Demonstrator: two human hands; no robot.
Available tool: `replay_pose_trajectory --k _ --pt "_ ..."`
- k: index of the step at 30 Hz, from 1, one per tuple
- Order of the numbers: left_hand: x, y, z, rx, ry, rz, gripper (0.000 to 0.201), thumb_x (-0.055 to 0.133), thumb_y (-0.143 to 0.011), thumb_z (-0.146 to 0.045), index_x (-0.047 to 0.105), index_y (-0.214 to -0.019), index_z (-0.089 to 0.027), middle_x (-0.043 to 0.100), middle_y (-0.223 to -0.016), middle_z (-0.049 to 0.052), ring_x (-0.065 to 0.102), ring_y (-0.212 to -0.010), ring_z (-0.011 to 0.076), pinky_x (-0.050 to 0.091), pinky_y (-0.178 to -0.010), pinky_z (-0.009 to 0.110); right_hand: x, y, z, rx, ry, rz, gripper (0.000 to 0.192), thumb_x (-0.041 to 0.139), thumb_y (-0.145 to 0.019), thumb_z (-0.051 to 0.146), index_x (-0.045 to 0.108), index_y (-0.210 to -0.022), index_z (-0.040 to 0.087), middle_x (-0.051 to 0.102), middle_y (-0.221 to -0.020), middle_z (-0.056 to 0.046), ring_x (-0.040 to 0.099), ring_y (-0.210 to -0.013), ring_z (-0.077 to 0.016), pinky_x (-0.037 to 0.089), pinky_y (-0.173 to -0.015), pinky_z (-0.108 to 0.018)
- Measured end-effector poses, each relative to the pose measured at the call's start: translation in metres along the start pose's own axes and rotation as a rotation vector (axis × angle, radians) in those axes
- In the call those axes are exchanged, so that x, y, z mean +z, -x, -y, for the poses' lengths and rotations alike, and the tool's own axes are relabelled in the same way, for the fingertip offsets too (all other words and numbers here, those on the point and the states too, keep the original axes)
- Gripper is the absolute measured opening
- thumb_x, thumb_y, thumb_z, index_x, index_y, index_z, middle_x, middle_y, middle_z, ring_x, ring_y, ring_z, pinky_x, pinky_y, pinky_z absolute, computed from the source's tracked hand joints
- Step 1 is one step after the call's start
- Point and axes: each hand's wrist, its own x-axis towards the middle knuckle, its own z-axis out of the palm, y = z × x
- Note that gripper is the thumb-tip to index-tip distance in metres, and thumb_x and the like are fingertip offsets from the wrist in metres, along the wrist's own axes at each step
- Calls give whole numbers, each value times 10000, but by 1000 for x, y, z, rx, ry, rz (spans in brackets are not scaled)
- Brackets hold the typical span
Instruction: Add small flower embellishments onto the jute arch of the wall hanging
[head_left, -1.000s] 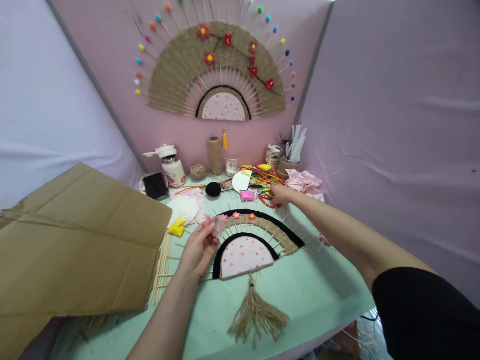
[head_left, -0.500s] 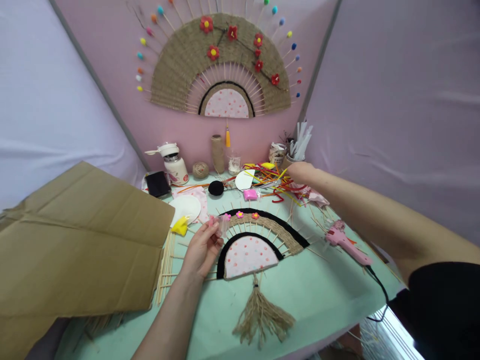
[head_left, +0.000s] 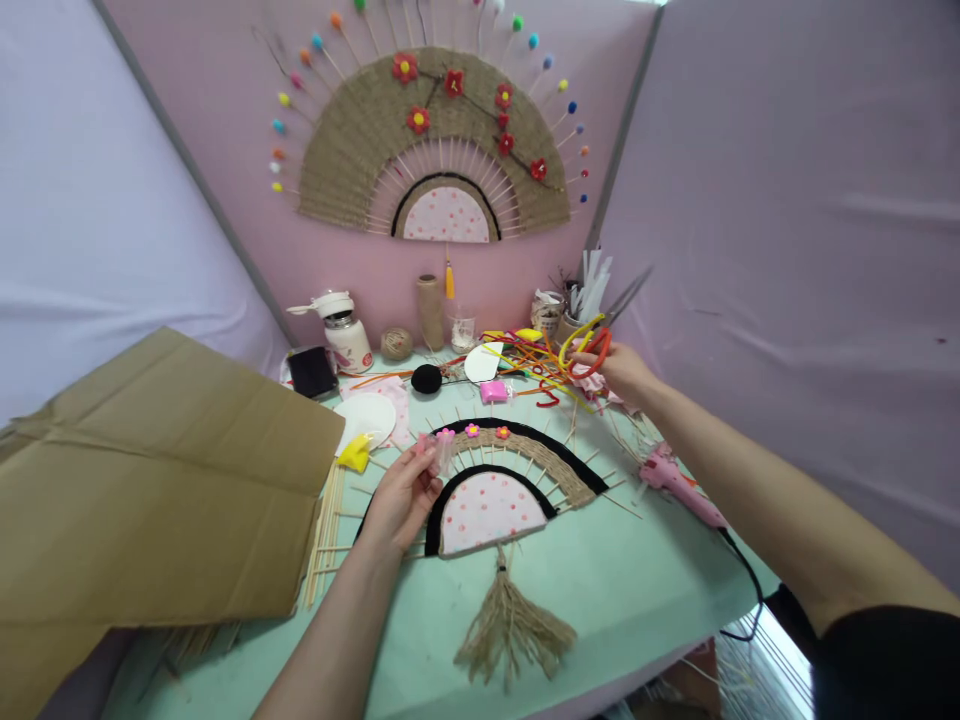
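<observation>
Pinched in my left hand (head_left: 405,495) is a small clear plastic packet (head_left: 444,452) with something pink in it. It hovers over the left part of a woven half-round fan (head_left: 555,466) with black bands, thin sticks and small clay flowers (head_left: 472,430). A dotted pink fabric half-circle (head_left: 491,510) forms the fan's centre, and a twine tassel (head_left: 510,625) hangs below it. At the back right, my right hand (head_left: 619,368) grips scissors (head_left: 596,342) with red and yellow handles, blades pointing up and right.
A pink glue gun (head_left: 679,487) with a black cord lies at the right. A large cardboard sheet (head_left: 165,500) covers the left side. Pipe cleaners (head_left: 532,352), a jar (head_left: 349,340) and a twine ball (head_left: 396,344) line the back. A larger fan (head_left: 337,150) hangs on the wall.
My right hand has lifted the scissors up from among the pipe cleaners, and they now show fully. My left hand still holds the packet in nearly the same place. The view has shifted slightly.
</observation>
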Motion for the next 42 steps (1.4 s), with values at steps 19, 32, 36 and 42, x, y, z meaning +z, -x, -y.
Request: replay_pose_trajectory --k 19,32,36,42 --pt "-10 6 -34 171 190 -20 256 779 -706 -111 671 -931 -169 649 -733 -37 601 -607 53 505 -590 173 89 149 83 37 -683 642 414 699 -745 572 540 -937 241 466 -733 31 394 -564 -112 352 -501 -257" --pt "-10 8 -32 343 91 -36 310 825 -659 -148 672 -929 -136 687 -832 6 656 -769 115 575 -779 297 109 190 50 118 -1018 1331 729 397 -781 852 584 -1017 188 486 -763 -4 365 -566 -101 338 -535 -260" --pt "-9 8 -32 329 64 -43 335 843 -639 -165 679 -929 -128 686 -810 16 661 -740 124 563 -707 264 106 190 58 174 -1007 1368 742 437 -752 863 605 -1005 185 504 -733 -3 369 -532 -94 304 -510 -261" --pt "-9 9 -31 297 7 -2 360 860 -618 -181 696 -936 -140 676 -788 9 632 -693 107 553 -695 259 107 190 55 171 -1000 1357 718 431 -755 863 594 -939 188 509 -751 -8 369 -542 -94 310 -511 -263"
